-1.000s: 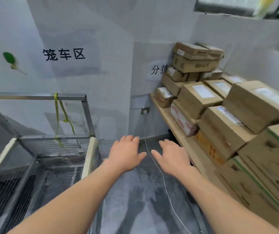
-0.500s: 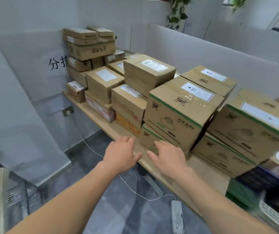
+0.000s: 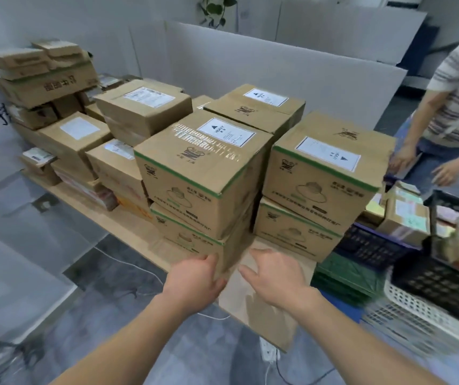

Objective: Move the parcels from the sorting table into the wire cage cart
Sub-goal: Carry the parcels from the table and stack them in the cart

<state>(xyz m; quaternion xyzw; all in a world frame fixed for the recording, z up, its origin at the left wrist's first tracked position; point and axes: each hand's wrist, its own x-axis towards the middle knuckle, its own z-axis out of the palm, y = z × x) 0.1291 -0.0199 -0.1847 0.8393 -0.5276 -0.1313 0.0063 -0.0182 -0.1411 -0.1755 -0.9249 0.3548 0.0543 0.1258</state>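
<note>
Reaching-in step, nothing picked up yet. Left hand [image 3: 195, 282] and right hand [image 3: 274, 275] both loose-fingered, hovering at the near corner of the green-edged parcels [image 3: 203, 173] stacked on the sorting table [image 3: 261, 318]. Next probably needs gripping both sides of the top one, labelled heavy.

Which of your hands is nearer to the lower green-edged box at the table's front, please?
Left. The left hand touches the lower green-edged box at its near corner; the right hand hovers beside it.
</note>
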